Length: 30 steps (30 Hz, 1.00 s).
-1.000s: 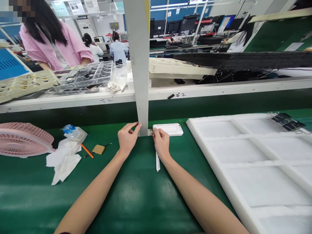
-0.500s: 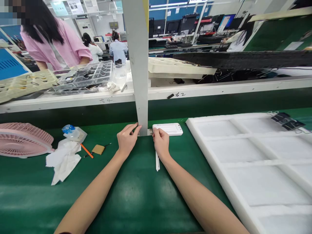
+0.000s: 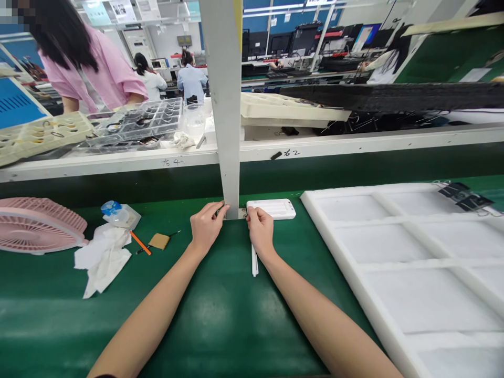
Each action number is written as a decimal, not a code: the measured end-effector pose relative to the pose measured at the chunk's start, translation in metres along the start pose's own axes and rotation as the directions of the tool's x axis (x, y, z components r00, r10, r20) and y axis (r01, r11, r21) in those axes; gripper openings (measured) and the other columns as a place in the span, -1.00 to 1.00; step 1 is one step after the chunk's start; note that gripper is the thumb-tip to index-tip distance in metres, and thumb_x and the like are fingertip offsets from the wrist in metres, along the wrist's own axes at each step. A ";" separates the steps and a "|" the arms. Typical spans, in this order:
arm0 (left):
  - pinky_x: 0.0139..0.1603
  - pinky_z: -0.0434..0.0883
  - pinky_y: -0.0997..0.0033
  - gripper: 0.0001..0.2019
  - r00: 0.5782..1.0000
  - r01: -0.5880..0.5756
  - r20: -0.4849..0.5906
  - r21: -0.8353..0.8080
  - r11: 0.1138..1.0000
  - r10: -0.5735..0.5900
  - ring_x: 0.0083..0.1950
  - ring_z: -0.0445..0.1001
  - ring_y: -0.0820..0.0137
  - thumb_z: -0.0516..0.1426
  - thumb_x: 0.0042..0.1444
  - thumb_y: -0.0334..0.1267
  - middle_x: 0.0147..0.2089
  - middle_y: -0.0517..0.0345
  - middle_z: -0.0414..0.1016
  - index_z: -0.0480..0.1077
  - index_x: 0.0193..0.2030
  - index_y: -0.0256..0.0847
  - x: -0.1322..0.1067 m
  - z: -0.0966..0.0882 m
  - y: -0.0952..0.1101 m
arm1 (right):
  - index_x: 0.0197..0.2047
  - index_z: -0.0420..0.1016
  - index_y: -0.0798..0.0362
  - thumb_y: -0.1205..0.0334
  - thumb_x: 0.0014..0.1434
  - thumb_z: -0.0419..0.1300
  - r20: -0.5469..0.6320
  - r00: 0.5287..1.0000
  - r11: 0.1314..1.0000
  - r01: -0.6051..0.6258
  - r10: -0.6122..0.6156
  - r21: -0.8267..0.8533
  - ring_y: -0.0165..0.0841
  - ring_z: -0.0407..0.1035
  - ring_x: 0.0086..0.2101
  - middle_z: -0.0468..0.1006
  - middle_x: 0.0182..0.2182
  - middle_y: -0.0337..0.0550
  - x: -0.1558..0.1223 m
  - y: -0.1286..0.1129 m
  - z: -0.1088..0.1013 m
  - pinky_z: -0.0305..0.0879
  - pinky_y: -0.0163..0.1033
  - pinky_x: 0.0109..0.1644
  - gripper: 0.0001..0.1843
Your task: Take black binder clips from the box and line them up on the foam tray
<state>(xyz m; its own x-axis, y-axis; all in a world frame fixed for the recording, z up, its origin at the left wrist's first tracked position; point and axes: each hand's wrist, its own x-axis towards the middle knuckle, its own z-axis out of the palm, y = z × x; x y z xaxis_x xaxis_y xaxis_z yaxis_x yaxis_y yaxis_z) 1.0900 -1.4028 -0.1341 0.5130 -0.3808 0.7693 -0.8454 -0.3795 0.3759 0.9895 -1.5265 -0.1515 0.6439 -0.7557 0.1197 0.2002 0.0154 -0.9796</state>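
L to R on green counter (image 3: 51, 315): pink fan (image 3: 37, 224), crumpled white tissue (image 3: 103, 261), orange pen (image 3: 140, 243), then L hand (image 3: 207, 227) w/ fingers curled in at foot of white upright post (image 3: 230, 131), anything held too small to tell. R hand (image 3: 260, 231) pinching L end of flat white plastic case (image 3: 272, 209), which lies on counter just R of post, thin white strip (image 3: 254, 261) beside R wrist. White foam tray (image 3: 394, 262) w/ compartments at far R.
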 end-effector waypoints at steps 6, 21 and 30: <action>-0.45 0.38 0.47 -0.74 0.999 0.045 0.007 -0.009 0.999 -0.045 -0.54 0.40 0.53 0.23 0.25 -0.10 -0.12 0.06 0.65 0.59 -0.05 -0.21 0.000 0.000 0.001 | -0.56 0.25 0.04 -0.06 0.28 0.17 0.002 1.000 1.000 -0.010 0.010 0.003 -0.42 0.04 -0.59 0.15 -0.66 -0.32 0.000 0.000 0.000 -0.01 -0.28 -0.49 -0.52; -0.47 0.36 0.47 -0.78 0.998 0.055 0.013 -0.011 0.998 -0.054 -0.56 0.38 0.53 0.23 0.24 -0.10 -0.20 0.08 0.66 0.61 -0.14 -0.19 -0.002 0.002 0.003 | -0.57 0.25 0.04 -0.06 0.28 0.16 0.001 1.000 1.000 -0.002 0.002 -0.022 -0.42 0.05 -0.59 0.16 -0.66 -0.32 0.001 0.000 0.000 0.00 -0.27 -0.48 -0.52; -0.47 0.36 0.48 -0.77 0.997 0.068 -0.041 -0.049 0.996 -0.070 -0.56 0.39 0.52 0.21 0.26 -0.12 -0.23 0.06 0.67 0.63 -0.17 -0.20 -0.003 0.004 0.004 | -0.57 0.25 0.04 -0.06 0.27 0.16 -0.002 1.000 1.000 0.004 -0.004 -0.029 -0.42 0.05 -0.60 0.16 -0.67 -0.32 0.001 -0.001 0.000 0.00 -0.28 -0.49 -0.52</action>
<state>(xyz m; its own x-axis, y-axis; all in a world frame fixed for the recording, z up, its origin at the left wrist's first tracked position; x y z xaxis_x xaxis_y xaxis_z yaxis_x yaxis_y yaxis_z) 1.0856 -1.4070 -0.1365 0.5642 -0.3187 0.7617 -0.8150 -0.3625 0.4521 0.9899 -1.5272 -0.1508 0.6416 -0.7570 0.1235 0.1816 -0.0065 -0.9834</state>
